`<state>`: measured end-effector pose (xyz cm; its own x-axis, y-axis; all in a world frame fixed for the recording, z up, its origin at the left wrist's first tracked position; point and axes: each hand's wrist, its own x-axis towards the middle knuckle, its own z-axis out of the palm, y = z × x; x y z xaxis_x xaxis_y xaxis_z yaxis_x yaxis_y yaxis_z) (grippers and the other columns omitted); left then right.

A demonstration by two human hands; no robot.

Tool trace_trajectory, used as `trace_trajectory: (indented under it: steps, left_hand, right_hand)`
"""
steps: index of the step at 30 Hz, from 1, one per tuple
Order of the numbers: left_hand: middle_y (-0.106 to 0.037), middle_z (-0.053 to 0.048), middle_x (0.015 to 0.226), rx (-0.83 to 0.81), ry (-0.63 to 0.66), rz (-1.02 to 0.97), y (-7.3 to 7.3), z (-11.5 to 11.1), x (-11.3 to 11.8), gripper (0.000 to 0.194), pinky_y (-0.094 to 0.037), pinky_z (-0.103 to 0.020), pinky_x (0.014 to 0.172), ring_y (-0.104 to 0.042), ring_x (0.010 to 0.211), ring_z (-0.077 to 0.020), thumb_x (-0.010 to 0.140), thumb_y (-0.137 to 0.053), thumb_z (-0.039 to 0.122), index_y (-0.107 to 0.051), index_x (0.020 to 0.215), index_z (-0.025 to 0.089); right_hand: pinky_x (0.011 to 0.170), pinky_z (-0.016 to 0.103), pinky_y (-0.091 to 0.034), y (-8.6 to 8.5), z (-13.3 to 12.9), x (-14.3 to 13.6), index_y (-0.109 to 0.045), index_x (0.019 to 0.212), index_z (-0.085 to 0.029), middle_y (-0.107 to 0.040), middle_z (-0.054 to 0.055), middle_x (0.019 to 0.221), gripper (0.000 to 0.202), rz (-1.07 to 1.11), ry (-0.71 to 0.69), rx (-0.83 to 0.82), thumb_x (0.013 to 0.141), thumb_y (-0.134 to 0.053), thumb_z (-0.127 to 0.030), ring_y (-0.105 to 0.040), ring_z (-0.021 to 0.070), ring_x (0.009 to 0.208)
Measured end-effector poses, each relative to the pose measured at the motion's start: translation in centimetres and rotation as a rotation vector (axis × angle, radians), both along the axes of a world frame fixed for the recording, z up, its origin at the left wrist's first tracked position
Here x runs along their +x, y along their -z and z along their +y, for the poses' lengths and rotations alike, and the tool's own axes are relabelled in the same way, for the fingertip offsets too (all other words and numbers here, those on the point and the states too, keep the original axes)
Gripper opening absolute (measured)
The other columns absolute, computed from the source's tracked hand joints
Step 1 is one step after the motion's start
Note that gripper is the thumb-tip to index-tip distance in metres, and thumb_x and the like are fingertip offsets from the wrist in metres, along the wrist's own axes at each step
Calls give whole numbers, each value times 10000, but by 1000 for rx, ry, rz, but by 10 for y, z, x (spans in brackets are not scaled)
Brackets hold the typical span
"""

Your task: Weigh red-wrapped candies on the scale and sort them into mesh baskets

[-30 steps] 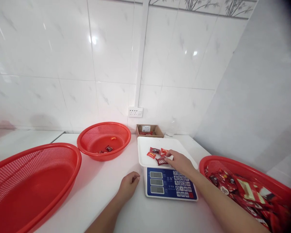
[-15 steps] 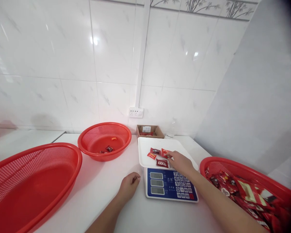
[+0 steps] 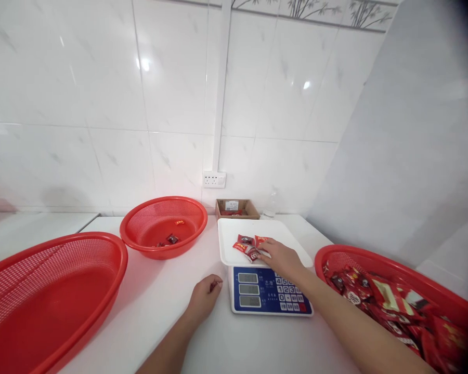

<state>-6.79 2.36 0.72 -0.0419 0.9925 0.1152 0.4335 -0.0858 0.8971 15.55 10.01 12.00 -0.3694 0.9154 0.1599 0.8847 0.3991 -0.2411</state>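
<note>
Several small red and dark-red candy packets [image 3: 245, 240] lie together on the white pan [image 3: 284, 234] of a blue-fronted scale [image 3: 271, 291]. My right hand [image 3: 278, 255] reaches over the pan from the right, its fingers closed on the near dark-red packet [image 3: 251, 253]. Left of the scale, just above the white table, my left hand [image 3: 206, 295] is loosely curled with thumb and fingertips together; nothing shows in it.
A red basket full of packets [image 3: 386, 301] is at the right. A round red basket [image 3: 164, 228] with a few packets stands left of the scale, a larger one [image 3: 54, 306] nearer left. Behind the scale are a cardboard box [image 3: 237, 209] and a clear plastic item [image 3: 270, 208].
The near dark-red packet has shifted left and turned, now against the orange-red one, with my right hand following it. The view has moved slightly. My left hand keeps its pose.
</note>
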Motion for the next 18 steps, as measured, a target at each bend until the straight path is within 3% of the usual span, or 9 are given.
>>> trace_trajectory:
  steps: [3, 6, 9, 12, 15, 18]
  left_hand:
    - [-609, 10, 711, 3, -6, 12, 1, 0, -1, 225, -411, -239, 628, -543, 668, -147, 762, -433, 361, -587, 786, 199]
    - [-620, 6, 713, 6, -3, 26, 1, 1, -1, 242, -422, -247, 631, -556, 674, -153, 759, -435, 375, -591, 800, 196]
    - [-640, -11, 759, 3, 15, 29, 0, 2, -2, 267, -432, -267, 675, -575, 722, -171, 754, -435, 394, -587, 839, 191]
    - [-653, -22, 845, -15, 40, 27, -1, 5, -3, 285, -429, -290, 745, -586, 799, -191, 751, -445, 418, -581, 868, 196]
    - [-658, -15, 846, -46, 34, 40, -3, 7, -3, 303, -433, -301, 759, -594, 814, -204, 734, -466, 451, -586, 869, 207]
    - [-663, -8, 847, -68, 18, 54, -7, 6, -2, 320, -441, -302, 758, -601, 822, -209, 721, -480, 473, -596, 868, 214]
  right_hand:
    - [644, 266, -395, -1, 6, 7, -613, 970, -262, -587, 24, 1017, 248, 90, 78, 20, 829, -446, -379, -565, 182, 827]
    - [735, 280, -414, -12, 10, 31, -587, 1027, -212, -591, 51, 1037, 282, 224, 132, 7, 834, -449, -363, -572, 164, 792]
    - [789, 255, -422, -25, 5, 74, -551, 1079, -165, -597, 72, 1062, 296, 279, 194, -48, 845, -441, -309, -584, 152, 853]
    - [735, 232, -460, -31, -9, 128, -545, 1102, -176, -627, 59, 1046, 312, 300, 238, -185, 857, -424, -327, -602, 146, 878]
    - [650, 245, -487, -25, -24, 175, -531, 1146, -185, -670, 56, 951, 364, 197, 260, -444, 848, -435, -372, -636, 156, 779]
    - [711, 285, -480, -8, -30, 200, -590, 1083, -158, -669, 85, 955, 377, 41, 277, -576, 774, -541, -368, -633, 206, 820]
